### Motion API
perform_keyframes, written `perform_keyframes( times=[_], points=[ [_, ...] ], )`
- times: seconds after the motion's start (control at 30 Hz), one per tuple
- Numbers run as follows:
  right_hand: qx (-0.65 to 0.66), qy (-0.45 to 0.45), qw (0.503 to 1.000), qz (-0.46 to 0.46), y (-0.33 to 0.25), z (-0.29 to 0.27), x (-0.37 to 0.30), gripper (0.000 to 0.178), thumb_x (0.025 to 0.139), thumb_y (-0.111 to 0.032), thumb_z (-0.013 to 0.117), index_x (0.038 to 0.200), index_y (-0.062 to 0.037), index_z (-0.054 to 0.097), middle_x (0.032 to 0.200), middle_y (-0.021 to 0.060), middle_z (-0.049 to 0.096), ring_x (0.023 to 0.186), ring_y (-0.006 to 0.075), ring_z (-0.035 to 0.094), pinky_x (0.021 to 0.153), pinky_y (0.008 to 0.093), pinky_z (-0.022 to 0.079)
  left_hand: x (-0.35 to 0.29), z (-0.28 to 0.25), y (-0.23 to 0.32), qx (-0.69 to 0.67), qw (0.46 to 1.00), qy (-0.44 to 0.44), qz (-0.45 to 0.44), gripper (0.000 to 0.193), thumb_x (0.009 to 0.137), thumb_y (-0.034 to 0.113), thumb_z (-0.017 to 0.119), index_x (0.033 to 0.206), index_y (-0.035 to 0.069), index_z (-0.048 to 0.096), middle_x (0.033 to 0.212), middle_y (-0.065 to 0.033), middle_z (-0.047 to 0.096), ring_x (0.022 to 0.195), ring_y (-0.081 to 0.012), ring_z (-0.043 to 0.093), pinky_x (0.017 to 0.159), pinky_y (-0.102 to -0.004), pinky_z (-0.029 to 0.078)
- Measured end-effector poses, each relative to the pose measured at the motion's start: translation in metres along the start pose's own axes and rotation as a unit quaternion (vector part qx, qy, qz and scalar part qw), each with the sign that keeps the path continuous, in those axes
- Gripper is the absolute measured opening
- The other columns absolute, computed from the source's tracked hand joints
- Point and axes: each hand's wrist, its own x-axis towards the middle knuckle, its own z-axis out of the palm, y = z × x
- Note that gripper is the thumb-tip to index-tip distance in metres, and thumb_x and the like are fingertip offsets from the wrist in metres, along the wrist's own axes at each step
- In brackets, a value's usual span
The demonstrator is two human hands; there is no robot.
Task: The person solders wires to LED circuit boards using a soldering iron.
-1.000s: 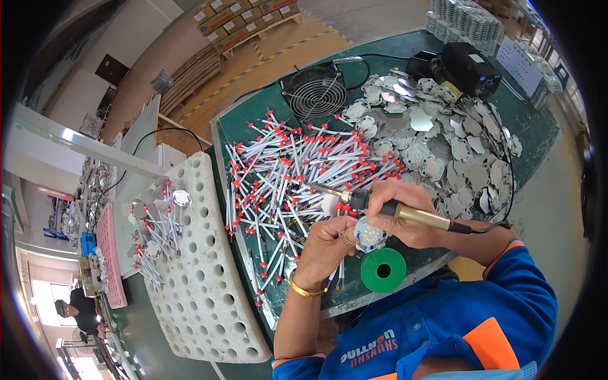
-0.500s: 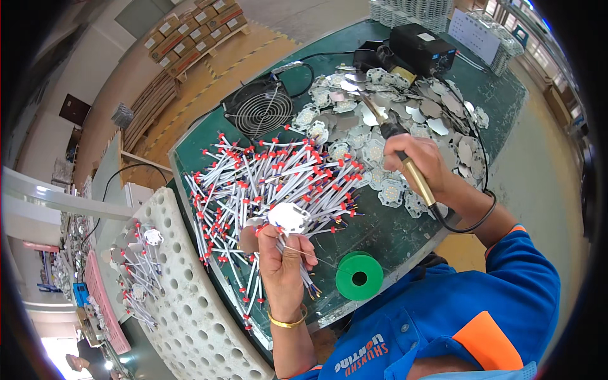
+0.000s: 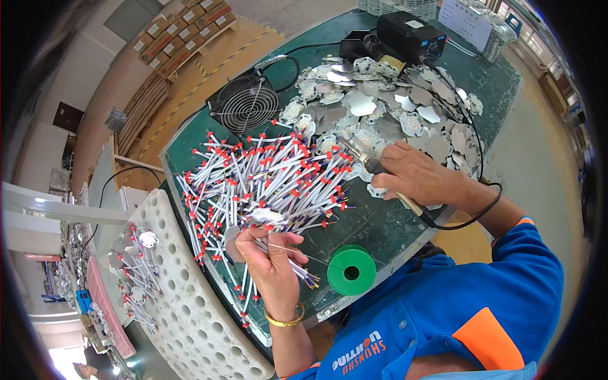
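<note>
My right hand (image 3: 421,174) is closed around a soldering iron (image 3: 410,204), its metal tip pointing up and left by the edge of the wire heap. In my left hand (image 3: 272,269), the fingers pinch a small white circuit board (image 3: 267,217), tilted and slightly blurred. White cable ends with coloured wires come out below those fingers. A thin strand of solder runs from the left fingers to a green spool (image 3: 370,277) near the table's front edge. Behind the left hand lies a heap of short white cables (image 3: 253,174) with red connectors.
A pile of metal-backed circuit boards (image 3: 364,104) covers the far right of the green table (image 3: 304,345). A fan (image 3: 247,109) and a black powered box (image 3: 411,38) stand at the back. On the left is a perforated pale panel (image 3: 190,297) bearing wired boards.
My right hand has brought the soldering iron down and left, from over the board pile toward the cables. The circuit board in my left hand has tilted more edge-on.
</note>
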Motion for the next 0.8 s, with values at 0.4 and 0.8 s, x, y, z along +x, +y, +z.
perform_keyframes(
  times=[0.4,0.8],
  points=[
    [0.108,0.012,0.994,0.029,-0.010,0.014,0.000,0.035,0.075,-0.004,0.063,0.100,-0.0132,0.040,0.085,0.0125,0.043,0.063,0.0328,0.051,0.051,0.0409,0.040,0.013,-0.007,-0.022,0.156,0.977,-0.056,0.136,0.024,0.084,-0.005,0.046,0.092,0.006,0.066,0.064,-0.0015,0.049,0.057,-0.0086,0.044,0.053,-0.0236,0.036],
    [0.242,0.201,0.948,0.046,-0.016,0.007,0.015,0.034,0.069,0.000,0.065,0.095,-0.0058,0.044,0.082,0.0106,0.055,0.070,0.0301,0.057,0.058,0.0373,0.044,0.032,0.055,-0.019,0.402,0.890,-0.063,0.205,0.020,0.068,0.012,0.072,0.087,0.007,0.066,0.091,-0.0160,0.057,0.070,-0.0321,0.060,0.061,-0.0386,0.049]
  ],
)
